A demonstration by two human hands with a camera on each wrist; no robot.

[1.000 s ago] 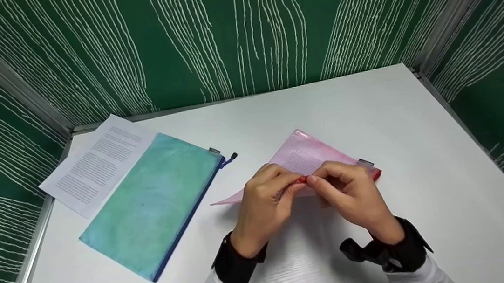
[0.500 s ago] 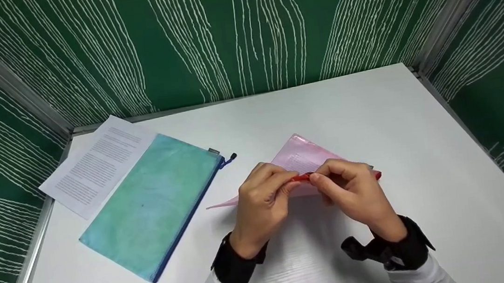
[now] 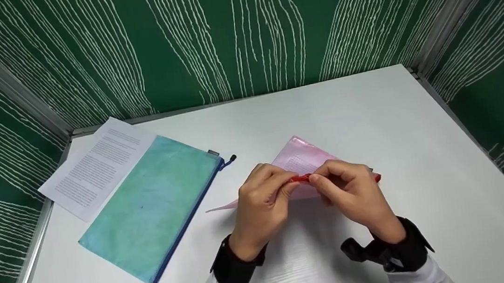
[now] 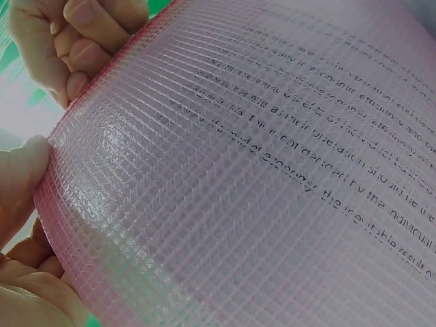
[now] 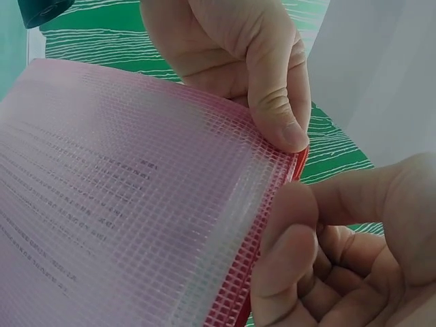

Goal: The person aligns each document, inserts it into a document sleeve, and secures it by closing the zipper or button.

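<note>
Both hands hold up a pink translucent mesh zip pouch by its red zipper edge. My left hand pinches that edge between thumb and fingers near one end. Close by on the right, my right hand pinches the same edge, with a short red stretch showing between the two hands. A printed sheet shows through the mesh in the left wrist view. In the right wrist view the red zipper runs down to my right fingers. Whether a zipper slider sits under the fingertips is hidden.
A blue-green zip pouch with a dark blue zipper lies flat at the left on the white table. Printed paper lies beside it at the far left corner. Green walls with white lines enclose the table.
The hands have drawn slightly apart, so more red edge shows between them. The pink pouch's far corner has dropped a little towards me.
</note>
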